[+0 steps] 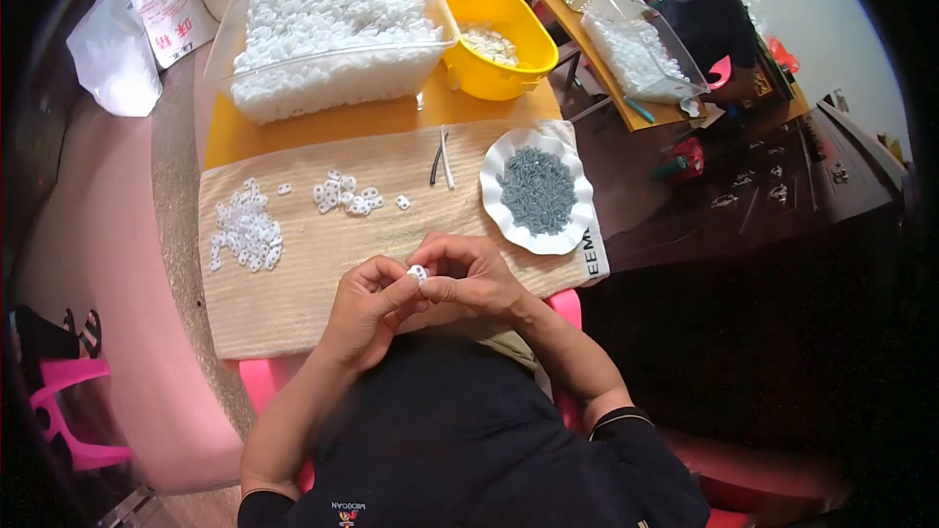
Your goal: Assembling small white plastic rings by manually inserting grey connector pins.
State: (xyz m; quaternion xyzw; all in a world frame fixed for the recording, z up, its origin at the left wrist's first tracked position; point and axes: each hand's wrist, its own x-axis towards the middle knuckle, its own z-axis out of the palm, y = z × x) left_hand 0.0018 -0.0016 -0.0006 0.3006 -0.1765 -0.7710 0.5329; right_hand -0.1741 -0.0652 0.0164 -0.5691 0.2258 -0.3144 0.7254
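Note:
Over the near edge of the cloth-covered table, my left hand (pixel 375 305) and my right hand (pixel 473 277) meet, fingertips closed on a small white plastic piece (pixel 418 273). Dark spots show on its face; finer detail is too small to make out. Left of my hands lies a pile of small white plastic pieces (pixel 245 227) with holes. A smaller group of similar white pieces (pixel 342 193) lies farther off, toward the middle. On the right, a white wavy-rimmed plate (pixel 497 226) holds many small grey rod-like parts (pixel 538 190).
A black stick and a white stick (pixel 448 158) lie on the striped cloth (pixel 303 308). Behind stand a clear bin (pixel 337 59) of white pieces and a yellow tub (pixel 497 85). Another person (pixel 712 24) sits at a table at far right. Pink stool (pixel 73 411) at left.

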